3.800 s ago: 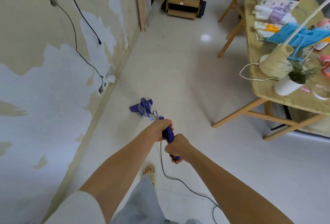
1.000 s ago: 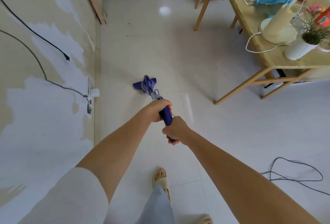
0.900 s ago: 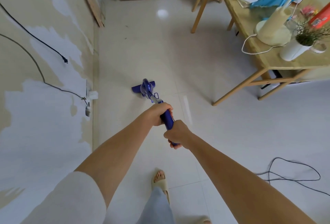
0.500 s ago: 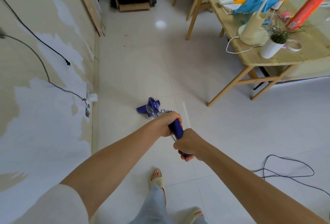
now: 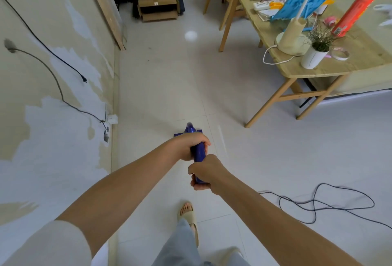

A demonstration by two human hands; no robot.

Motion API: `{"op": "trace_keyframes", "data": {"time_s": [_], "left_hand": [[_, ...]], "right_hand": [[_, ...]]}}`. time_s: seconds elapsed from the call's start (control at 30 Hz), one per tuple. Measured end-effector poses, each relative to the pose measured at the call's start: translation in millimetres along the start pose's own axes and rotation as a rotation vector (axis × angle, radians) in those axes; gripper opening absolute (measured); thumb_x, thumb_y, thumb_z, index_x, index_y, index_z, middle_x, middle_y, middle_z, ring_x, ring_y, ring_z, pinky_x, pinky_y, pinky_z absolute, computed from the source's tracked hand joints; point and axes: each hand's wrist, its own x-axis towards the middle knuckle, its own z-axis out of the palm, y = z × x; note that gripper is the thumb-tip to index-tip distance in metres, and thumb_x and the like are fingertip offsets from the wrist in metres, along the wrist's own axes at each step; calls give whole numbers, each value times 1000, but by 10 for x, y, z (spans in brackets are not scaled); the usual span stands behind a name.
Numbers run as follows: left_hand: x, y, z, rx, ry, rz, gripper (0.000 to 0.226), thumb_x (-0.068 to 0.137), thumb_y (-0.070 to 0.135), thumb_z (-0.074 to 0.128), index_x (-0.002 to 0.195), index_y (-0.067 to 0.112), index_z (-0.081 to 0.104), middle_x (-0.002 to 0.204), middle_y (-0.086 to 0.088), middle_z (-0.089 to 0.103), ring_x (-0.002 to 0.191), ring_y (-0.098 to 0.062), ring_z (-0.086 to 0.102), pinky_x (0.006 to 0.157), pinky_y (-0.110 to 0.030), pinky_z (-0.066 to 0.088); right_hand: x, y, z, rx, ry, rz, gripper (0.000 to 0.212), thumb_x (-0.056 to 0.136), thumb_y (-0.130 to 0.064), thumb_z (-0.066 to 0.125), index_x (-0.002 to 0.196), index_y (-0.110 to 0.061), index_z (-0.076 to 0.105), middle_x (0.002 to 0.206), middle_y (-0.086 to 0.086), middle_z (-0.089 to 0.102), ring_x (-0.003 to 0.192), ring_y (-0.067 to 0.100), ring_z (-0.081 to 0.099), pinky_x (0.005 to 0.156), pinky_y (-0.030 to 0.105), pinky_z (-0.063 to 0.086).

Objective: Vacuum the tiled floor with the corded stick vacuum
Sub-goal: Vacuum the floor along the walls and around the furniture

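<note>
Both of my hands hold the blue stick vacuum (image 5: pixel 199 152) over the pale tiled floor (image 5: pixel 169 87). My left hand (image 5: pixel 188 145) grips the upper part of the blue handle, and my right hand (image 5: pixel 204 173) grips its lower end just below. Only a sliver of the vacuum's blue floor head (image 5: pixel 188 132) shows beyond my left hand; the rest is hidden behind my hands. The black power cord (image 5: pixel 331 204) lies in loose loops on the floor to my right.
A peeling wall (image 5: pixel 53 117) with hanging cables and a socket (image 5: pixel 111 119) runs along the left. A wooden table (image 5: pixel 301 70) with a lamp, plant pot and clutter stands at the right. Stacked wooden boxes (image 5: pixel 158 0) sit at the far end. My sandalled foot (image 5: pixel 188 215) is below.
The vacuum head has been drawn back towards me and to the right, and is now mostly hidden behind my hands. My view has tilted up, showing more of the table and far room.
</note>
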Motion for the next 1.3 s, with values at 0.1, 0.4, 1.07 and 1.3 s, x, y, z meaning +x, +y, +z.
{"op": "trace_keyframes", "data": {"time_s": [0.1,0.4,1.07,1.3], "left_hand": [[131,117,-116,-6,13,16,7,85,5,61,84,4,54,59,-7,56,51,-15,56,46,-21,51],[528,354,212,-47,3,122,22,86,4,51,65,5,47,62,-11,53,60,-21,52,67,-29,50],[-25,-558,2078,100,-231,16,16,82,1,53,66,5,50,56,-6,54,62,-15,52,72,-23,48],[112,-552,1980,190,-157,10,21,85,0,52,65,9,47,53,-4,49,52,-13,48,58,-24,46]], "right_hand": [[220,-83,82,-10,39,13,31,87,0,57,112,-6,39,79,7,54,52,11,57,44,19,50],[561,-145,-387,-243,214,17,18,84,1,45,101,-6,42,74,9,50,43,15,49,41,24,41],[-796,1273,-1383,5,264,10,30,86,0,48,115,-2,43,72,10,54,45,14,53,43,22,43],[-517,1326,-1139,156,240,-7,35,87,-2,48,121,-5,38,83,11,56,44,12,54,40,21,45]]}}
